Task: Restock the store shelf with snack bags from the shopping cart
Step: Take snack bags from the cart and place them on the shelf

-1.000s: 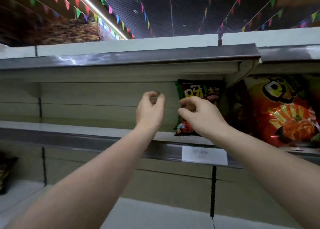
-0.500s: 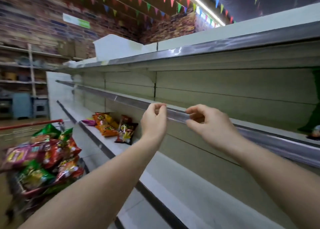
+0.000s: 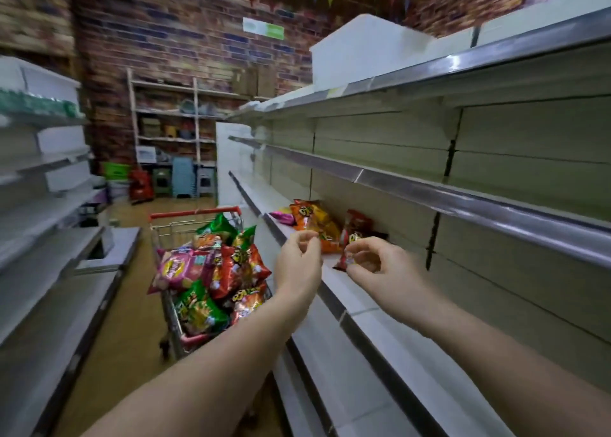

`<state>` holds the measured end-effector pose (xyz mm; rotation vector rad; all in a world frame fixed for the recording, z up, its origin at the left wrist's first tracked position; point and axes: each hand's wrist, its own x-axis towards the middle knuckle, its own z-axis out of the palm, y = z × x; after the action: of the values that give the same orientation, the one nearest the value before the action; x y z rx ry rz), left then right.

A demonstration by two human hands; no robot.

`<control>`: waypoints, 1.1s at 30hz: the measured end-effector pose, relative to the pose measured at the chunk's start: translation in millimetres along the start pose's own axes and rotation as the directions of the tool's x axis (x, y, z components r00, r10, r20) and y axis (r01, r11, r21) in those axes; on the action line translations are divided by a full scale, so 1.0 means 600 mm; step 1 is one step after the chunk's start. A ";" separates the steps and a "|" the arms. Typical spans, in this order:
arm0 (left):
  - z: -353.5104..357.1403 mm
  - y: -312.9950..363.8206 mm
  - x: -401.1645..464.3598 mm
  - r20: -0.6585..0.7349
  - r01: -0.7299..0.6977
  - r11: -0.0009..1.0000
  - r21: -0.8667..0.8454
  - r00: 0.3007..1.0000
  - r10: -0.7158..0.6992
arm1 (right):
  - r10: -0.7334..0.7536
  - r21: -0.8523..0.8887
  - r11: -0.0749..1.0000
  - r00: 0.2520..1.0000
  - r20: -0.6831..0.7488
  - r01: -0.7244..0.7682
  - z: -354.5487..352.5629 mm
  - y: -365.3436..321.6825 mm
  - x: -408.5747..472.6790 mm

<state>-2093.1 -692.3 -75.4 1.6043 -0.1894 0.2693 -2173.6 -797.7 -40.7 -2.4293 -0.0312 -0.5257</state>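
No lettering reads clearly: the snack bags (image 3: 211,264) in the shopping cart (image 3: 195,213) carry blurred yellow logos, and the green sign (image 3: 264,29) at 12 o'clock is illegible.

Both hands off shelf bag; shopping cart (image 3: 198,271) now central.
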 end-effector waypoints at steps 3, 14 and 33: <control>-0.042 -0.055 0.054 -0.059 0.056 0.997 0.045 0.997 -0.053 | 0.004 0.046 0.999 0.998 0.059 -0.006 0.065 0.010 0.062; -0.109 -0.215 0.165 -0.202 0.288 0.950 0.123 0.944 -0.260 | 0.041 0.117 0.990 0.961 0.274 -0.075 0.243 0.072 0.211; -0.145 -0.376 0.342 -0.326 0.548 0.826 0.131 0.811 -0.486 | 0.132 0.213 0.932 0.820 0.557 -0.294 0.490 0.157 0.449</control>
<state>-1837.1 -585.0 -229.1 1.7476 0.5197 0.0842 -1805.1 -724.4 -203.8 -2.1733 -0.0626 0.2623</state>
